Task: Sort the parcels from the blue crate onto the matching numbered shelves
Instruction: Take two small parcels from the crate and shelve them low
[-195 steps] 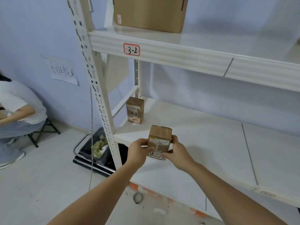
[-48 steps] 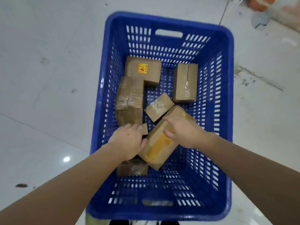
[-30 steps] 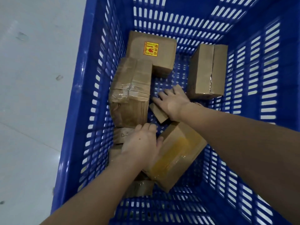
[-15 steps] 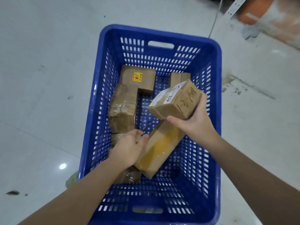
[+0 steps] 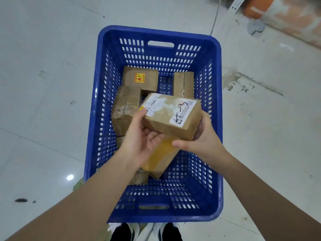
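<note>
A small brown parcel (image 5: 171,115) with a white label and a handwritten number is held above the blue crate (image 5: 102,105). My left hand (image 5: 139,138) grips its left end, thumb on top. My right hand (image 5: 201,138) grips its right end from below. Inside the crate lie several more cardboard parcels: one with a yellow-red sticker (image 5: 140,80) at the back, a taped one (image 5: 126,108) on the left, a narrow one (image 5: 184,84) at the back right, and a long one wrapped in yellow tape (image 5: 158,160) under my hands.
The crate stands on a pale tiled floor (image 5: 43,84). A shelf post foot (image 5: 238,6) and an orange-red base (image 5: 286,14) show at the top right. A thin cable (image 5: 215,16) runs down to the crate. My shoes (image 5: 145,232) are at the near rim.
My right hand lifted the small parcel out of the crate and brought it nearer. My left hand left the parcels below and took hold of its left end.
</note>
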A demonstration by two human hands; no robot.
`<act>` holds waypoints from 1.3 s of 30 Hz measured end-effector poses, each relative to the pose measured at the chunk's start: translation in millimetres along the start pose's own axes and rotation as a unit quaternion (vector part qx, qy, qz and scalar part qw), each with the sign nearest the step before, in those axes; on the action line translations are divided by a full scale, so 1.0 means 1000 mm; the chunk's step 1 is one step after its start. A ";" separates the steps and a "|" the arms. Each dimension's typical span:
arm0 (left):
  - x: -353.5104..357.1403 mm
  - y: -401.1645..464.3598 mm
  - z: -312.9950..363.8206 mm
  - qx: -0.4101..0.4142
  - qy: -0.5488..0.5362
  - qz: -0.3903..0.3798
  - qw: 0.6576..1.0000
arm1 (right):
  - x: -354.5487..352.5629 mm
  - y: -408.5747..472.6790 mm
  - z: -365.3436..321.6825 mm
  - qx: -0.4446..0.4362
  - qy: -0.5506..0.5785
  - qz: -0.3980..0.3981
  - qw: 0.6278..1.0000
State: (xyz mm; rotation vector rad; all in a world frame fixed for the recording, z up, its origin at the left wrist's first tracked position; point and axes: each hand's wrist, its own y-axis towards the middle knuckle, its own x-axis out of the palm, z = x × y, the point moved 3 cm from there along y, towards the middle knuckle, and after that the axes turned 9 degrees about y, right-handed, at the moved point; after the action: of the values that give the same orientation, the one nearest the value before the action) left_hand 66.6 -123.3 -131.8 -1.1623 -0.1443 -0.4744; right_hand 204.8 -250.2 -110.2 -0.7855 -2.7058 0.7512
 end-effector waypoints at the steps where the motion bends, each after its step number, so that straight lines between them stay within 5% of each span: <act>1: -0.006 0.002 0.005 0.010 0.014 -0.001 1.000 | -0.002 -0.001 0.002 0.031 0.006 -0.024 0.999; 9: -0.026 0.019 0.039 0.053 0.294 -0.136 0.945 | -0.005 0.003 0.001 0.142 0.020 -0.080 0.986; 14: -0.022 0.031 0.045 0.060 0.406 -0.153 0.899 | 0.007 0.016 0.016 0.157 -0.018 -0.073 0.985; 16: -0.033 0.040 0.044 0.072 0.409 -0.112 0.903 | 0.003 0.023 0.020 0.147 -0.013 -0.046 0.988; 19: -0.060 0.052 0.037 0.106 0.390 0.080 0.911 | -0.009 0.033 0.023 0.137 0.000 0.000 0.991; 21: -0.078 0.061 0.022 0.123 0.500 0.144 0.845 | -0.016 0.038 0.029 0.142 -0.007 0.008 0.990; 25: -0.110 0.093 -0.015 0.060 0.770 0.077 0.631 | -0.019 0.044 0.039 0.139 -0.013 -0.002 0.990; 27: -0.119 0.109 -0.028 0.034 0.829 0.047 0.557 | -0.018 0.045 0.043 0.133 -0.010 -0.012 0.991; 31: -0.124 0.146 -0.046 0.019 0.890 0.039 0.455 | -0.016 0.048 0.056 0.119 0.003 -0.028 0.992; 39: -0.114 0.192 -0.058 0.064 0.938 0.076 0.331 | -0.017 0.057 0.076 0.100 0.036 -0.010 0.994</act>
State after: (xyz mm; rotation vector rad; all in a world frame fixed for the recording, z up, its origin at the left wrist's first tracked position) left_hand 39.7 -83.8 -357.3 0.1914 1.9436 -1.3191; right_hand 217.2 -249.4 -206.3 -0.7236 -2.5212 0.9518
